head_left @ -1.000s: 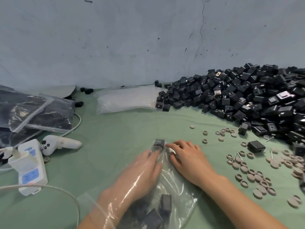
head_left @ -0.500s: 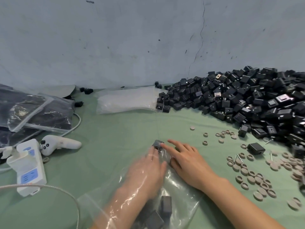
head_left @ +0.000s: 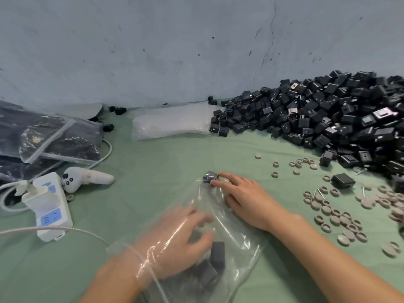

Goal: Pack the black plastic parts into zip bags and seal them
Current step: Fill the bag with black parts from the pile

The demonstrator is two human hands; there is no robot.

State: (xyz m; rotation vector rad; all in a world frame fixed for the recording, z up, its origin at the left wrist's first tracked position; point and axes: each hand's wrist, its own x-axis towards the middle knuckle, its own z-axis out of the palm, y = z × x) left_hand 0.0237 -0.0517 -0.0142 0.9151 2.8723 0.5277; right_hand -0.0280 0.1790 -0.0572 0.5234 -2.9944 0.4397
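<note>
Two filled zip bags (head_left: 43,136) lay far left. The left hand (head_left: 181,243) sat inside the clear zip bag (head_left: 240,235), blurred fingers over black parts (head_left: 216,256); grip undeterminable. The right hand (head_left: 251,202) lay flat on the bag, fingers extended, a fingertip (head_left: 215,183) touching a single black part (head_left: 209,177) in its far corner. The parts pile (head_left: 328,119) stood right.

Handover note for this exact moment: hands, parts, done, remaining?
Left hand: inside the open zip bag, over black parts in it; blurred, grip unclear.
Right hand: fingers flat on the bag, touching one part at its far corner.
Loose pile of parts at right; filled bags at left.
Done: some parts bagged. Left: finish filling, seal.
</note>
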